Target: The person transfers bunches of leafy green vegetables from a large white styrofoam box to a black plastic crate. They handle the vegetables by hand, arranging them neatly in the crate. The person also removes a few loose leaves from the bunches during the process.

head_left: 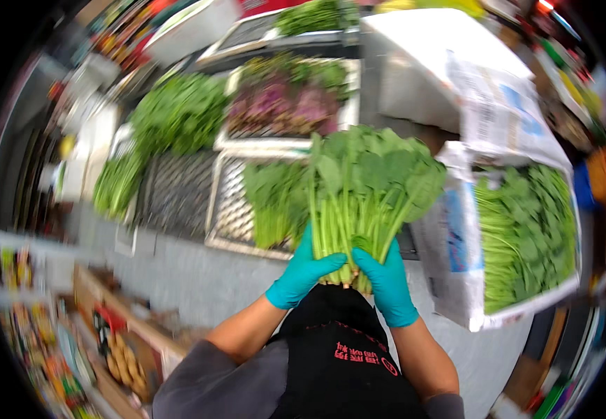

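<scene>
Gloved hands [345,276] (both), greens bunch [366,188] upright.

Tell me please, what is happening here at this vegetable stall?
A person in teal gloves holds a bunch of leafy greens upright with both hands, the left hand and the right hand wrapped around the stems near the base. The bunch is lifted above a white crate that has a smaller bunch lying in it. To the right, a paper-lined box is filled with more greens. Other crates of green and purple leaves stand behind.
</scene>
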`<state>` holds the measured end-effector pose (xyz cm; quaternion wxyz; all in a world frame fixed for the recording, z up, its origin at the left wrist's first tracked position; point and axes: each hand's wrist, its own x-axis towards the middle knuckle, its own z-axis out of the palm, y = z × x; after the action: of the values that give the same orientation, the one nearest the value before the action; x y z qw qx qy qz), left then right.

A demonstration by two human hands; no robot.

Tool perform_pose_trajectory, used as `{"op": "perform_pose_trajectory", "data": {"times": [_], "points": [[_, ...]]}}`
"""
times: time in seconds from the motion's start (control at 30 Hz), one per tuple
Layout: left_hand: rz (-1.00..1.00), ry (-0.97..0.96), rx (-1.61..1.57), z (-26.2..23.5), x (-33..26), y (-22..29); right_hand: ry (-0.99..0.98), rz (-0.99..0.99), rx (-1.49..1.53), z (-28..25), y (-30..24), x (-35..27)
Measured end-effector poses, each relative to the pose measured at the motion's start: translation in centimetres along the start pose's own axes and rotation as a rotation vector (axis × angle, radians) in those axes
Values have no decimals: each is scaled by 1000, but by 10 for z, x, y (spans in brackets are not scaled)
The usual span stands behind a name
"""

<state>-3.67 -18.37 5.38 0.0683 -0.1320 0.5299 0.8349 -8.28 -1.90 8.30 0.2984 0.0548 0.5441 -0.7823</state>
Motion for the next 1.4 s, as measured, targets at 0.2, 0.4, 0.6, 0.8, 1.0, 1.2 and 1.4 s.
{"op": "perform_pose_trajectory", "data": {"times": [0.2, 0.4, 0.6, 0.8, 1.0, 1.2, 1.4], "points": [[96, 234, -12, -46, -93, -31, -181, 43, -23, 35, 93, -20], [116, 220, -56, -100, -100, -20, -198, 26, -147, 85, 104, -8], [149, 92, -80, -223, -64, 8, -177, -116, -201, 178, 136, 51], [84, 37, 65, -375, -26, 34, -143, -132, -242, 274, 205, 143], [23, -20, 129, -454, 7, 41, -28, -89, -315, 312, 261, 195], [126, -29, 967, -511, 28, -10, 131, 31, -563, 264, 338, 228], [-230, 264, 412, -520, 61, 12, 275, 166, -208, 271, 317, 225]]}}
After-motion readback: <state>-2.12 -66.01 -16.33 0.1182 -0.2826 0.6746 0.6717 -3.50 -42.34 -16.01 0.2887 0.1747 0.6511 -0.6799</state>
